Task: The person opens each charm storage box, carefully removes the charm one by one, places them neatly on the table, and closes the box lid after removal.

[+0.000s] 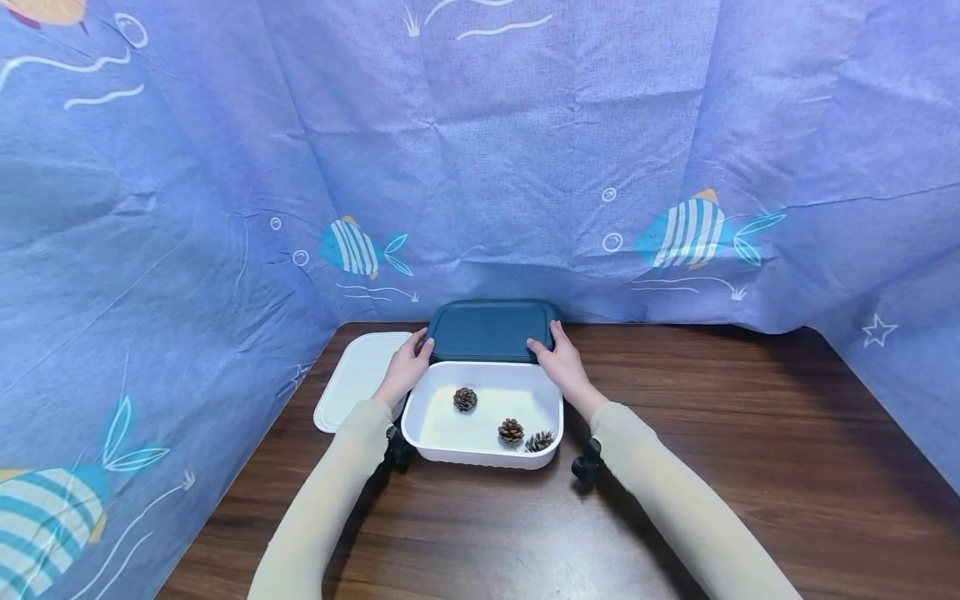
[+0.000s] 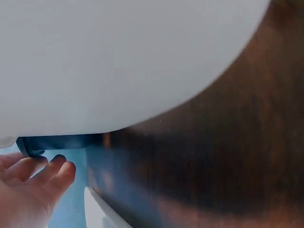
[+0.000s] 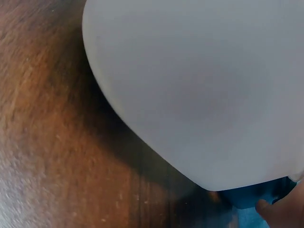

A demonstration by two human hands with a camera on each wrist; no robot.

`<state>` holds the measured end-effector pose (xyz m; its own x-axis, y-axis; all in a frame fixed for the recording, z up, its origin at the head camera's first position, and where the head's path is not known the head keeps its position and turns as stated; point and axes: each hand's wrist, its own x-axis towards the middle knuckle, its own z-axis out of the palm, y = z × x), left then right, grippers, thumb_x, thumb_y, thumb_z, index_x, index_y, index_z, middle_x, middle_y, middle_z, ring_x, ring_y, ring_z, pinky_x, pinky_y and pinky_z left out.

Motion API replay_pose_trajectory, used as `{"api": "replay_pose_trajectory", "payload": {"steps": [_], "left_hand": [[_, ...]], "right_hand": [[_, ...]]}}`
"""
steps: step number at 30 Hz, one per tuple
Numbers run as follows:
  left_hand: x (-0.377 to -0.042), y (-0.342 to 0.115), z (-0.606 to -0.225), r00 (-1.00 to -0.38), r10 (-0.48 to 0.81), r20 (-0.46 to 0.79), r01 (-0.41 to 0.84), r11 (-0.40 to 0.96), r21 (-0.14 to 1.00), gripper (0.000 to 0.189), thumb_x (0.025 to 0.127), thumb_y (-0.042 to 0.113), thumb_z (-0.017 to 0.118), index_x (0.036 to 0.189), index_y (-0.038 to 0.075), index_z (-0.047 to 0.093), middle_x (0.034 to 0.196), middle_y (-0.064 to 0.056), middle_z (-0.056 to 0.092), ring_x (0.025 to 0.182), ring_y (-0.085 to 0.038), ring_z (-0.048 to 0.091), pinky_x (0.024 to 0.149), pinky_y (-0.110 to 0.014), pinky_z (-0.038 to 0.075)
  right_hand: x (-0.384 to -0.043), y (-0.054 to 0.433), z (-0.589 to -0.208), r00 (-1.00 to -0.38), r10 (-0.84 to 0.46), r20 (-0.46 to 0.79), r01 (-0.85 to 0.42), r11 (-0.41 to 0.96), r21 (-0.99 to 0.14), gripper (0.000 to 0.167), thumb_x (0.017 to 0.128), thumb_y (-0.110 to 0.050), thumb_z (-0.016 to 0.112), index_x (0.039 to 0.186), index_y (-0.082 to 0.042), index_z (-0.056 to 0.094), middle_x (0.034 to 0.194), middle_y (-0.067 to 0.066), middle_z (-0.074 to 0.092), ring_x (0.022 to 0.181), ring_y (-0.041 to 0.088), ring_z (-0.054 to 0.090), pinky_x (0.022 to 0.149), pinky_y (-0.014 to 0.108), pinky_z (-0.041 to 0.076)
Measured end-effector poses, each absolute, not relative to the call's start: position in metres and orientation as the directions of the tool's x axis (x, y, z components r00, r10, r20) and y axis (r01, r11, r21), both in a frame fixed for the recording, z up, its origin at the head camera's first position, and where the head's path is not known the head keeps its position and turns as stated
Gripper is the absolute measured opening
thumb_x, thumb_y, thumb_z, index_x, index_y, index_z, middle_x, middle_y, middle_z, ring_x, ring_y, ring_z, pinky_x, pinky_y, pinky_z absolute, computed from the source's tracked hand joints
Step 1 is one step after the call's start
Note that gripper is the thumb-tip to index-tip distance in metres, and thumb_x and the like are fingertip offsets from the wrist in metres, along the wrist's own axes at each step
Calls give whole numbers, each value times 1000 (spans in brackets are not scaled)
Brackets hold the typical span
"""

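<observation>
Behind a white open container (image 1: 487, 454) sits a dark blue box with a flat lid (image 1: 491, 329). My left hand (image 1: 407, 367) holds the box's left side near the front corner; in the left wrist view that hand (image 2: 35, 185) has its fingers at the rim. On the opposite side, my right hand (image 1: 564, 363) grips the box with its thumb over the top edge. The white container holds several pine cones: one pine cone (image 1: 465, 399) towards the back, another pine cone (image 1: 511, 431) and a pine cone on its side (image 1: 539, 441) near the front right.
A white lid (image 1: 360, 379) lies flat left of the white container, partly behind my left hand. The brown wooden table (image 1: 720, 433) stretches to the right. A blue fish-print curtain (image 1: 487, 167) hangs at the back and along the sides, close behind the blue box.
</observation>
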<state>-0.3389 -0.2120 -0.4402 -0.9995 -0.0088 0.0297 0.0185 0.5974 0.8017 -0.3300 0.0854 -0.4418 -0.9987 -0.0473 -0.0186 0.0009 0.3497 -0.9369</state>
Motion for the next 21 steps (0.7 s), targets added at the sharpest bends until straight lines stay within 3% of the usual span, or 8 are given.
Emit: {"api": "replay_pose_trajectory", "payload": {"steps": [5,12,17,21], "left_hand": [[-340,-211,-429,-999,-8,44,30,592,806,58,110,38,39,160,10,29,156,-20,40,143,-35,39,113,-48,35],[-341,-214,-412,-997,38,66,76,618,782,60,109,41,40,159,11,29,159,-18,36,143,-36,39,113,-50,36],[-340,-218,-404,-995,60,85,104,631,769,61,109,41,41,159,9,29,159,-18,35,142,-36,39,113,-50,35],[-337,-220,-394,-990,86,109,139,642,754,63,108,44,41,159,9,30,157,-20,38,141,-37,41,111,-51,38]], "right_hand": [[-330,88,-433,-998,-49,26,-40,299,-954,70,105,-28,49,162,-10,13,170,6,5,154,28,8,121,49,17],[-331,97,-418,-989,-69,130,-144,270,-952,58,106,-17,33,162,-12,18,169,2,7,153,25,14,122,44,16],[-329,104,-408,-972,-94,215,-233,286,-929,60,101,-9,33,161,-13,24,168,0,12,154,26,10,122,44,16],[-327,113,-402,-962,-112,250,-272,305,-912,60,102,-9,37,161,-17,25,168,0,13,154,24,12,114,45,29]]}}
